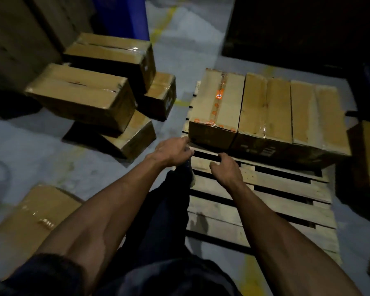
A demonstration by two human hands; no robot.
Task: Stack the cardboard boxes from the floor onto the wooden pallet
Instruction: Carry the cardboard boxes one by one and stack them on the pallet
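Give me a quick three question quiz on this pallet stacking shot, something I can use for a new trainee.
1. How many cardboard boxes sit in the row on the wooden pallet?
2. True or false: the left hand is gripping a box.
3. Which box in the row carries orange-printed tape: A) the box nearest the floor pile, B) the middle box, C) the far-side box?

Key: 1. Three, side by side along the far end. 2. False; both it and the right hand hold nothing, hovering by the row's near edge. 3. A.
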